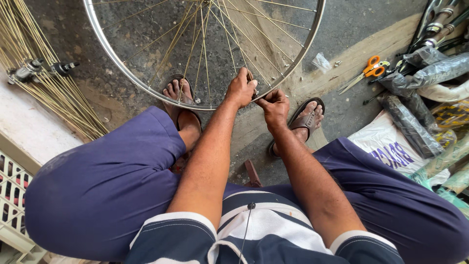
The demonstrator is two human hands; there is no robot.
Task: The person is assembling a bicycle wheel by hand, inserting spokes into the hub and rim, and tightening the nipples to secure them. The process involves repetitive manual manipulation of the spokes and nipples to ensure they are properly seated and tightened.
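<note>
The left hand [241, 89] is curled over the lower edge of the shiny, round metal bicycle wheel rim [111, 49], fingers folded down on it just where thin steel spokes [205, 54] run in toward the rim. The right hand [274, 106] sits just beside it, touching the rim from below, thumb and fingertips pinched tight on something small at the rim (too small to make out from here). Both hands are closed rather than spread, knuckles up, nearly touching each other.

The wheel stands upright on the rough grey concrete floor [351, 24], its bottom arc resting between the person's feet in dark rubber sandals [307, 117], the spokes fanning up out of view. The knees, in loose dark-blue cloth trousers [97, 190], spread wide to either side, and a blue-and-white striped shirt [259, 230] shows below.

To the left, a thick sheaf of loose brass-coloured spokes [44, 83] lies slanted on the floor, with a pair of small metal hubs [34, 71] lying on top of it. To the right, well apart from the hands, lie orange-handled scissors [366, 72], a small crumpled clear plastic bag [321, 62], and a heap of dark parts wrapped in glossy plastic [420, 98].
</note>
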